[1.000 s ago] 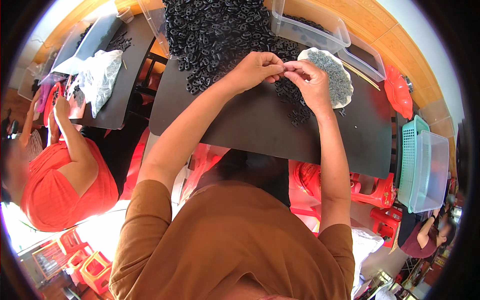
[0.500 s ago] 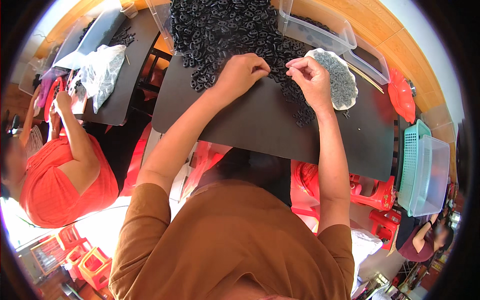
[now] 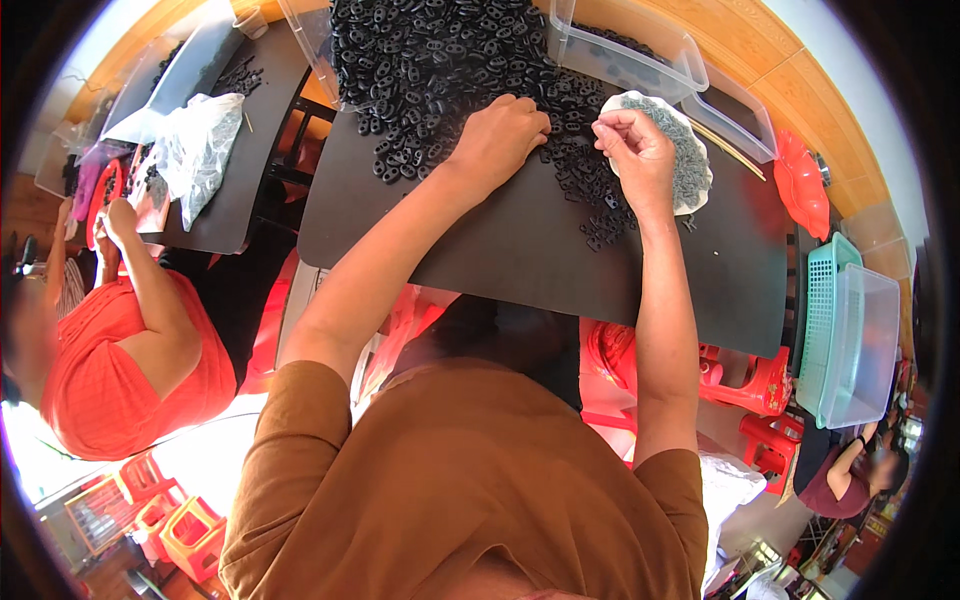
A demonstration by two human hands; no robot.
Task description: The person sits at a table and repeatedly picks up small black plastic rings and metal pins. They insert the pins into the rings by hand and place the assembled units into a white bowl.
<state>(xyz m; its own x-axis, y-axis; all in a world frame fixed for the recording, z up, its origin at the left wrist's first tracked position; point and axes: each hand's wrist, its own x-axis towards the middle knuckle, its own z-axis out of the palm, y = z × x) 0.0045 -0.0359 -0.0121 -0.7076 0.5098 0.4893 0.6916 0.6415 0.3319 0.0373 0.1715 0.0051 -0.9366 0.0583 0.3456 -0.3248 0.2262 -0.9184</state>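
Observation:
A big heap of small black ring-shaped parts (image 3: 440, 60) covers the far side of a dark table (image 3: 520, 260). My left hand (image 3: 500, 135) rests palm down on the heap's near edge, fingers curled among the parts. Raised beside a pale round dish (image 3: 690, 165) full of small grey pieces, my right hand (image 3: 635, 150) pinches something tiny between fingertips; I cannot make out what it is. A trail of black parts (image 3: 600, 205) lies between the two hands.
Clear plastic bins (image 3: 640, 50) stand at the table's far right. A teal basket inside a clear tub (image 3: 850, 340) sits at the right, with red stools (image 3: 760, 385) below. At the left a person in an orange top (image 3: 120, 370) works at another dark table with a plastic bag (image 3: 195, 150).
My hands were together in front of the dish. The left hand has moved left and forward onto the black heap; the right hand stays raised by the dish.

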